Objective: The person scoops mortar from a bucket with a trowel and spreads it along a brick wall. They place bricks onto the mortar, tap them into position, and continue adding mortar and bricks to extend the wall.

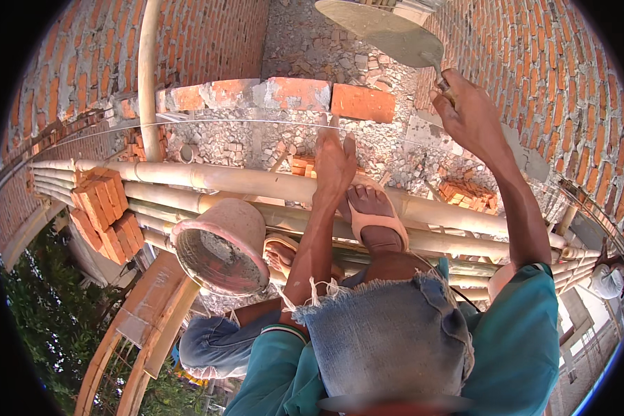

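Two hands up at the brick wall (284, 93). Brick stack (104, 215) at 9 o'clock, mortar pan (222, 249) beside it on bamboo poles (243, 184). Right hand (471, 114), 1 o'clock: fingers closed round trowel (385, 31) handle. Left hand (334, 163), centre: fingers straight, together, holding nothing.

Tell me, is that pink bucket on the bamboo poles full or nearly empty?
Nearly empty. The pink bucket lies tipped toward the camera, so its inside shows: only a thin grey smear of mortar coats the bottom and wall.
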Tool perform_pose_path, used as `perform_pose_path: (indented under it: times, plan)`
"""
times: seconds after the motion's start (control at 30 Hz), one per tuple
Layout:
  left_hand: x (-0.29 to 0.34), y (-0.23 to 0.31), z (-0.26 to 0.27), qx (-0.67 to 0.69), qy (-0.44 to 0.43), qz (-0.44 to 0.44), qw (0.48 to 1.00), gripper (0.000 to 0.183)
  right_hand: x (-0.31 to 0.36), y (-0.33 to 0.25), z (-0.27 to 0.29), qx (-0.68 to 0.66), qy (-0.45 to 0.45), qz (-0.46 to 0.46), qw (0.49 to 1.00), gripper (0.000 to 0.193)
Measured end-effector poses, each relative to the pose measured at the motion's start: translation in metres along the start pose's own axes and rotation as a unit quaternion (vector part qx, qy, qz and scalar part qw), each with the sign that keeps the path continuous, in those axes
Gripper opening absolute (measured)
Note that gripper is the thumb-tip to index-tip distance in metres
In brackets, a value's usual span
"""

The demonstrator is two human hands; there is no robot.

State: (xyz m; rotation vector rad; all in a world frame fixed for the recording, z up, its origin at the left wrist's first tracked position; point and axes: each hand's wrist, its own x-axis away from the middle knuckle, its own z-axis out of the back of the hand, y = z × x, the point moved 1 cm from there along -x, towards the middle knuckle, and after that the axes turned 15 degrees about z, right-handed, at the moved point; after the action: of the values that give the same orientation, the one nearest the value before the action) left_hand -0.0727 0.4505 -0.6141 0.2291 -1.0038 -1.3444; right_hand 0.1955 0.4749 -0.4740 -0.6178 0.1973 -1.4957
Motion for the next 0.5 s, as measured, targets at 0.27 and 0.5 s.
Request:
perform_pose_path:
  times: [0.27,0.5]
  plan:
    - [-0.038,0.001,-0.059,-0.204,-0.098,-0.051,0.973,0.083,-0.061,0.097,-0.061,0.191,-0.148,0.002,0.970,0.027]
    - [-0.033,-0.014,-0.081,-0.215,-0.090,-0.056,0.971,0.093,-0.088,0.097,-0.080,0.183,-0.291,-0.031,0.939,0.025]
